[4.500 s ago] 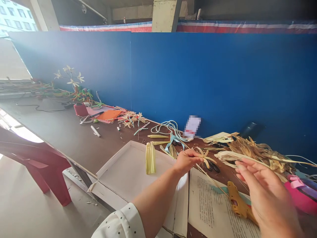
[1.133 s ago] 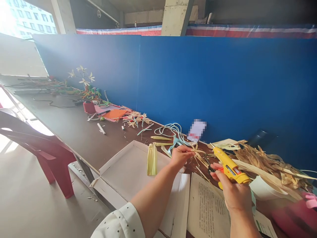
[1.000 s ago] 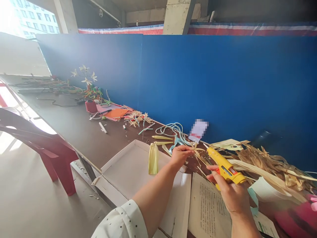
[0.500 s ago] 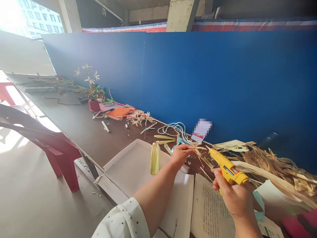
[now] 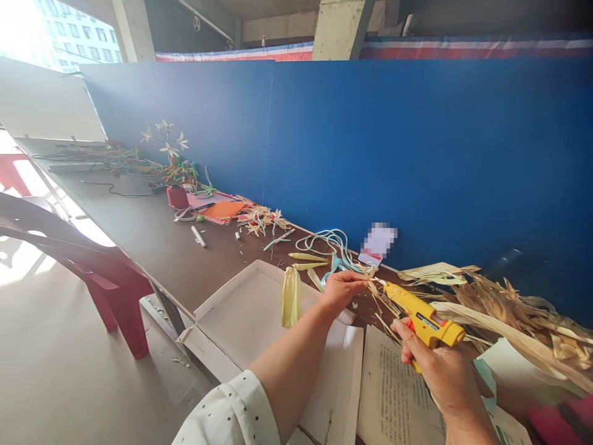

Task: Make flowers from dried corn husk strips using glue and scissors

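My left hand (image 5: 343, 290) is closed in a pinch on a small pale corn husk flower (image 5: 369, 275), held above the table beside the white box lid. In my right hand (image 5: 433, 364) is a yellow hot glue gun (image 5: 424, 316), gripped by its handle. Its nozzle points left and meets the flower's middle, or comes very near it; I cannot tell which. Below the two hands lie thin straw-coloured strips (image 5: 386, 304). A folded yellow-green husk piece (image 5: 291, 296) rests on the edge of the white box lid (image 5: 245, 296).
Dried husks (image 5: 514, 303) are heaped at the right by a white tub (image 5: 514, 364). A printed sheet (image 5: 393, 389) lies in front. Light blue cord (image 5: 336, 238), orange paper (image 5: 226, 210) and a red spool (image 5: 177, 197) line the blue partition (image 5: 370, 142). A red chair (image 5: 111, 290) stands left.
My right hand has brought the glue gun slightly left, so its nozzle now reaches the flower. My left hand stays nearly in place, still pinching the flower.
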A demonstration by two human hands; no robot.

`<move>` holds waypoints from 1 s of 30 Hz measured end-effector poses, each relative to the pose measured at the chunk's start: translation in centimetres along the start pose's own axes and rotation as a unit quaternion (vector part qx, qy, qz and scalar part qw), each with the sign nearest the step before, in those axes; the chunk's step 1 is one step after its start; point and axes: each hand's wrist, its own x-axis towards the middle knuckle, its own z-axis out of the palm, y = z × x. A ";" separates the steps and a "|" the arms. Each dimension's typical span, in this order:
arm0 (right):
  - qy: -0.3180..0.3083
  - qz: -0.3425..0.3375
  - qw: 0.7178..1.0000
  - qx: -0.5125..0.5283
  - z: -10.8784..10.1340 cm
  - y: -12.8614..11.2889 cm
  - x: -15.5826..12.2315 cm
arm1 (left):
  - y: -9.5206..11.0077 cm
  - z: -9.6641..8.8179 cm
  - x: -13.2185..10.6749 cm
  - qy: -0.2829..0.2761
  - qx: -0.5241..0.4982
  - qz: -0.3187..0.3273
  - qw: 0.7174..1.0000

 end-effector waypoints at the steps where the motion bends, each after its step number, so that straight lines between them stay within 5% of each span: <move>1: -0.001 -0.002 1.000 0.001 0.0 0.0 0.0 | 0.0 0.0 0.0 -0.001 0.002 0.002 1.000; 30: -0.010 0.048 0.999 0.023 -1.1 1.2 0.1 | -1.0 0.0 0.5 0.011 0.042 0.059 0.997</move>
